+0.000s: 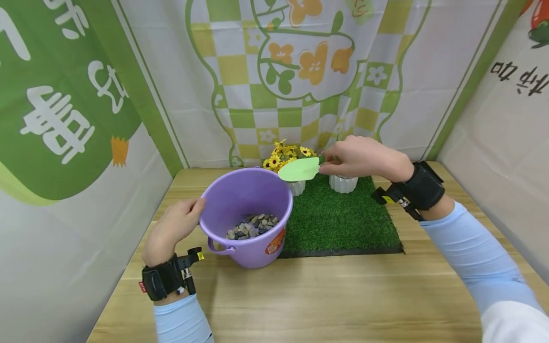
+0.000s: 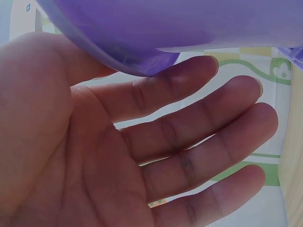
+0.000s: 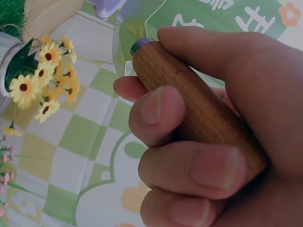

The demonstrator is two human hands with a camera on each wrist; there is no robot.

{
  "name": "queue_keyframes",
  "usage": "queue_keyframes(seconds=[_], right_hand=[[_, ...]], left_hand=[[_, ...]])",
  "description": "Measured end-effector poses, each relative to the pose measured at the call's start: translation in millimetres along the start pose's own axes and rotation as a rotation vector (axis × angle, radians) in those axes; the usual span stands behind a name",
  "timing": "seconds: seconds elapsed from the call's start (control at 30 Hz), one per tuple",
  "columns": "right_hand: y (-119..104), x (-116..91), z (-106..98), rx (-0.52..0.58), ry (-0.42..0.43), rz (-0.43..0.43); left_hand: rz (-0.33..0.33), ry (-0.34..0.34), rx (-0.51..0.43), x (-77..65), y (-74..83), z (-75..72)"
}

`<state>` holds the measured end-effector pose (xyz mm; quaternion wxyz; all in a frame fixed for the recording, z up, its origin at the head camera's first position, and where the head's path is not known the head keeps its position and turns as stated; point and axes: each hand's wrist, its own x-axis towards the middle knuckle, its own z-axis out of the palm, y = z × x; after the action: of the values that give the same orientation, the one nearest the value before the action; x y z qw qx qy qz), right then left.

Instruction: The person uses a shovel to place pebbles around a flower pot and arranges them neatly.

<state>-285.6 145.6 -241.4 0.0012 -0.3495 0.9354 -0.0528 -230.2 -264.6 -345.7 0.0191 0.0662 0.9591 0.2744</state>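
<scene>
A purple bucket [image 1: 246,190] stands on the table with small pebbles [image 1: 253,226] in its bottom. My left hand [image 1: 173,228] is at the bucket's left rim. In the left wrist view, the rim [image 2: 118,61] sits between thumb and index finger, while the other fingers [image 2: 213,146] extend loosely away from it. The thumb's tip is hidden behind the rim. My right hand [image 1: 364,157] grips a small garden trowel by its wooden handle [image 3: 184,94]. Its light green blade [image 1: 300,169] points left, overlapping the bucket's right rim in the head view, and no pebbles show on it.
Behind the bucket, yellow flowers [image 1: 285,155] stand in a white ribbed pot [image 1: 297,187]. A second white pot [image 1: 343,184] is on the green turf mat [image 1: 343,224], below my right hand. Pink flowers [image 3: 4,177] show in the right wrist view. Printed cloth [image 1: 296,109] hangs behind the table.
</scene>
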Motion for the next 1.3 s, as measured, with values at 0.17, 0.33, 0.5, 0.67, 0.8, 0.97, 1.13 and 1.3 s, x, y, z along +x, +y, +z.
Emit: queue_keyframes(seconds=[0.17, 0.33, 0.5, 0.67, 0.8, 0.97, 1.13, 1.3], right_hand=[[-9, 5, -2, -0.011, -0.024, 0.001], [-17, 11, -4, -0.03, -0.026, -0.022], [-23, 15, -5, -0.036, -0.037, -0.041], [-27, 19, -7, -0.039, -0.053, -0.043], [-31, 21, -9, -0.052, -0.067, -0.046], [-38, 28, -8, -0.088, -0.083, -0.064], [-43, 36, -7, -0.101, -0.09, -0.069], [-48, 38, -9, -0.124, -0.123, -0.056]], left_hand=[[0.003, 0.003, -0.005, 0.1, 0.7, -0.2], [0.001, 0.001, -0.001, 0.6, 0.1, 0.1], [0.006, 0.002, 0.0, 1.2, 0.1, 0.2], [0.011, 0.006, 0.001, 2.0, 0.3, 0.2], [0.009, 0.005, 0.0, 2.1, 0.7, 0.1], [0.01, 0.012, 0.005, 0.8, -0.3, 1.1], [-0.003, 0.017, 0.002, -0.9, -1.4, 2.1], [0.0, 0.02, 0.002, -1.4, -0.1, 0.9]])
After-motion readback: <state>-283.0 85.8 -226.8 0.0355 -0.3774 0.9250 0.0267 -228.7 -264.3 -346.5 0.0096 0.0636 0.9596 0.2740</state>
